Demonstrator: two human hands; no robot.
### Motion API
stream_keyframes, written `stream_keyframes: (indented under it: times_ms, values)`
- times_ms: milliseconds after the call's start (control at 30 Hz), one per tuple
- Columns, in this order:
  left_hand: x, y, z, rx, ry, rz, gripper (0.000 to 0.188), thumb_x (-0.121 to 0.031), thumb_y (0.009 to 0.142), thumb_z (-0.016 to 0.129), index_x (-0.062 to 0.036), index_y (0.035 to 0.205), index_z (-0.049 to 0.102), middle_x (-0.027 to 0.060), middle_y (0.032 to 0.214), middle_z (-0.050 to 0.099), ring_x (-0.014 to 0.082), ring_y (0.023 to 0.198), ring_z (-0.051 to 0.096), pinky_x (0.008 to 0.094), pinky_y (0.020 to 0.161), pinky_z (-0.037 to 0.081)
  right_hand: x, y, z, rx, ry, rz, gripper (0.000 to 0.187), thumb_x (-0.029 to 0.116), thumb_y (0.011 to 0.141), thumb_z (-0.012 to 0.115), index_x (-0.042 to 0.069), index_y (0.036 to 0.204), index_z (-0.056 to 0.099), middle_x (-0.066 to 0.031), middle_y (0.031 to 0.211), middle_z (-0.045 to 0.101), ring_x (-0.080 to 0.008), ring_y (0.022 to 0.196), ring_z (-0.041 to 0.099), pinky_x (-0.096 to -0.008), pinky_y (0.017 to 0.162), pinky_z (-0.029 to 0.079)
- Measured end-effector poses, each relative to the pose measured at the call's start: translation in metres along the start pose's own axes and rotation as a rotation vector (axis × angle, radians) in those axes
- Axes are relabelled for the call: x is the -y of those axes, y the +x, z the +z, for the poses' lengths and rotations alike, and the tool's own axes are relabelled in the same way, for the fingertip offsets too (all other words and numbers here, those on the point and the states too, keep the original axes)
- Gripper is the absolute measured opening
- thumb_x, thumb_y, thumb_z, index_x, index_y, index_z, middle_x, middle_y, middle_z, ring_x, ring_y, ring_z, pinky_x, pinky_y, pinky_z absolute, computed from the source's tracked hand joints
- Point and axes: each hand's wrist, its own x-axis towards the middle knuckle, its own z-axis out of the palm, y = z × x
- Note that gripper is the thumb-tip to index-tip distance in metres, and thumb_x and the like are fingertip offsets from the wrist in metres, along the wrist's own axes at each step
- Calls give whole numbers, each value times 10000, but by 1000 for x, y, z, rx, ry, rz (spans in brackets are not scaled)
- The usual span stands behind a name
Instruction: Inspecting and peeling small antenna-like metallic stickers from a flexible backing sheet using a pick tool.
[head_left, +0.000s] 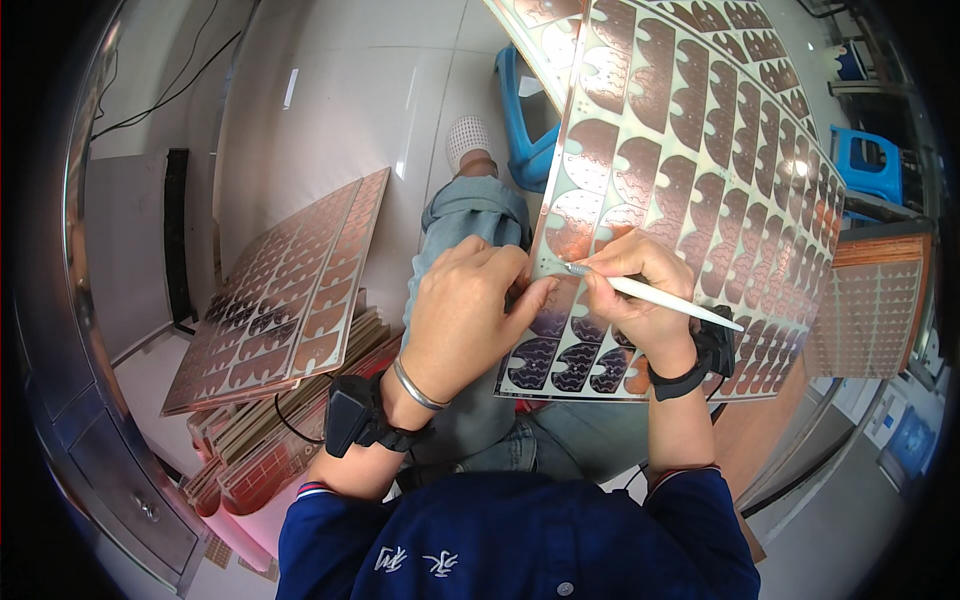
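A large flat circuit-board panel (pixel 690 190), with rows of copper-coloured curved shapes on a pale base, leans across my lap on the right. My left hand (pixel 470 305) is closed at its left edge, thumb over the front face and fingers curled; the fingertips are partly hidden. Between the thumb and fingers of my right hand (pixel 645 285) is a slim white pen-shaped craft tool (pixel 680 305) with a metal tip. That tip meets the panel close to its left edge, just above my left thumb.
At the left, a similar copper-patterned panel (pixel 285 290) leans over a stack of boards (pixel 290 420) in a pink container (pixel 240 525). Blue plastic stools (pixel 520 120) stand beyond my leg and at the far right. Another patterned panel (pixel 865 315) rests at the right. A metal cabinet (pixel 110 470) borders the left.
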Motion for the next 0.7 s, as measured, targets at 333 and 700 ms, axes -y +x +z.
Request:
stream_keyframes:
  times_ms: [333, 700]
  values:
    - [0, 0, 1, 1, 3, 0, 225, -207, 767, 732, -61, 686, 581, 58, 600, 562, 263, 644, 544, 383, 608, 428, 0, 1, 0, -4, 5, 4, 177, 1, 685, 747, 63, 705, 582, -64, 683, 663, -215, 622, 647, -353, 700, 538]
    - [0, 0, 1, -2, 7, -5, 228, -209, 763, 736, -66, 679, 579, 57, 584, 548, 259, 633, 543, 385, 598, 426, 0, 1, -1, 15, 10, -3, 165, -7, 689, 743, 57, 708, 592, -65, 683, 662, -210, 626, 648, -340, 693, 535]
